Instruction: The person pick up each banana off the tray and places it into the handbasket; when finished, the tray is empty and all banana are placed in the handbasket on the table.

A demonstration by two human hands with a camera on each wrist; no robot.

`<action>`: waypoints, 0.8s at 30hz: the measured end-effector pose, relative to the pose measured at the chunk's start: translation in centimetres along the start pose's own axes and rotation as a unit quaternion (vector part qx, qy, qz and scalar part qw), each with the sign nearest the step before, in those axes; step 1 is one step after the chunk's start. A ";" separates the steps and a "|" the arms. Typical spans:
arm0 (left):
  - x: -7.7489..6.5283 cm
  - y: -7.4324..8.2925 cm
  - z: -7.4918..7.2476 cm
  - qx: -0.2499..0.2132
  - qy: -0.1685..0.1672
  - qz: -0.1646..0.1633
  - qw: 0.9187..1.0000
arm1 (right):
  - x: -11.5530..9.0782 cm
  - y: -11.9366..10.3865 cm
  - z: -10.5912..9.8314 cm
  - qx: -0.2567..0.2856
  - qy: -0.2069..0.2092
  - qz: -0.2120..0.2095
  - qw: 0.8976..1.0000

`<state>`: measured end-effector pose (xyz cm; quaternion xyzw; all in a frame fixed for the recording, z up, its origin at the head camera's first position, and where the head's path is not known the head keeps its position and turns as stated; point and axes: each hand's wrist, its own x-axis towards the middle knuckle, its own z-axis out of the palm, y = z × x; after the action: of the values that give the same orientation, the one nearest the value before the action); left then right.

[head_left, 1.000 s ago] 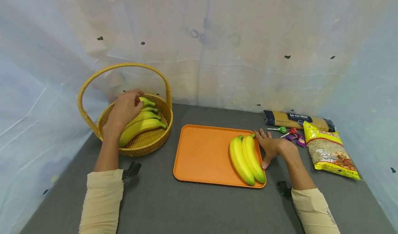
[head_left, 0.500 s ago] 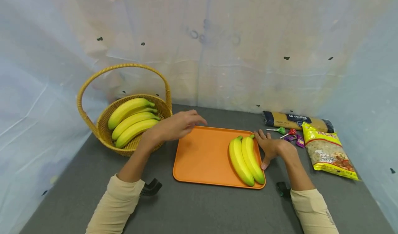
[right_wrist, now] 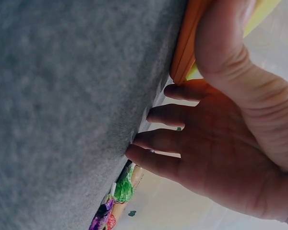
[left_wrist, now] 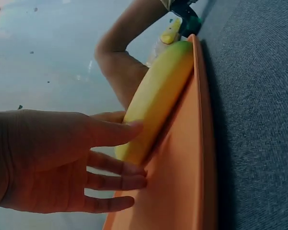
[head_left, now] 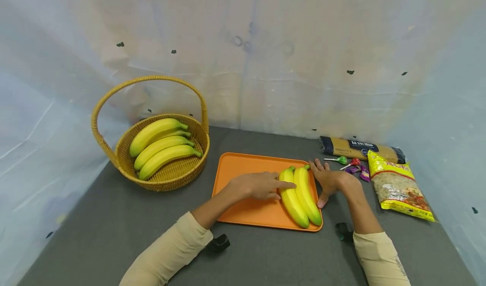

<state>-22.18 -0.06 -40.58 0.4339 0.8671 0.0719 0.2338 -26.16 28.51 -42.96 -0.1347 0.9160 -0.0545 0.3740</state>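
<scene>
Two yellow bananas with greenish ends lie side by side at the right end of an orange tray (head_left: pixel 247 161). My left hand (head_left: pixel 260 186) reaches over the tray, its index finger extended across the left banana (head_left: pixel 294 208). In the left wrist view, that hand's fingers (left_wrist: pixel 116 133) are spread and nearly straight, fingertips right at the banana's side (left_wrist: pixel 158 91). Beside the other banana (head_left: pixel 305 193), my right hand (head_left: pixel 328 180) rests at the tray's right edge with fingers spread. The right wrist view shows its fingertips down at the grey table and its thumb along the tray edge (right_wrist: pixel 182 57).
A wicker basket (head_left: pixel 176 182) with a tall handle stands at the left, holding several bananas (head_left: pixel 167 157). Behind my right hand lie a spaghetti pack (head_left: pixel 357 148), lollipops (head_left: pixel 341 160) and purple-wrapped candies (head_left: pixel 364 173). A yellow bag (head_left: pixel 398 184) sits farther right.
My left hand has left the basket and moved right over the tray to the left banana. One more banana's full length shows in the basket, uncovered. My right hand has stayed in place.
</scene>
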 end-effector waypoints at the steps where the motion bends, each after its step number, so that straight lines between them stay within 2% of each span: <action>1: 0.0 0.0 0.1 -0.010 0.002 -0.005 1.000 | -0.3 -0.3 -0.1 0.002 0.000 -0.003 1.000; 5: -0.2 -0.2 0.4 -0.060 0.035 -0.018 0.997 | -1.2 -1.2 -0.5 0.007 -0.001 0.000 1.000; 6: -0.3 -0.2 0.4 -0.072 0.043 -0.025 0.996 | -0.6 -0.7 -0.4 0.002 -0.002 0.006 1.000; 7: -0.3 -0.2 0.5 -0.085 0.049 -0.034 0.995 | 0.0 0.1 -0.1 0.004 0.001 0.005 1.000; 11: -0.2 0.0 0.6 -0.123 0.067 -0.071 0.988 | 5.6 6.2 2.0 0.003 0.004 0.004 1.000; 12: -0.3 -0.2 0.5 -0.127 0.073 -0.075 0.986 | 6.5 7.3 2.4 0.000 0.005 0.002 1.000; 14: -1.0 -0.5 -0.1 -0.134 0.081 -0.076 0.985 | 6.8 7.5 2.5 -0.007 0.008 0.000 1.000; 15: -1.5 -0.8 -0.5 -0.135 0.091 -0.072 0.984 | 6.2 6.8 2.3 -0.015 0.007 0.001 1.000; 18: -3.9 -1.6 -2.5 -0.143 0.125 -0.074 0.979 | 2.2 2.5 0.9 -0.011 0.007 -0.002 1.000; 22: -8.3 -2.5 -5.7 -0.138 0.187 -0.100 0.967 | -2.0 -1.9 -0.5 0.007 0.005 -0.001 1.000; 24: -10.7 -3.3 -6.9 -0.126 0.218 -0.117 0.961 | -2.7 -2.5 -0.7 0.001 0.007 0.001 1.000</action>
<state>-22.29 -9.96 -31.90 0.2698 0.9258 0.2456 0.0990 -24.31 26.89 -40.20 -0.1329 0.9188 -0.0564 0.3674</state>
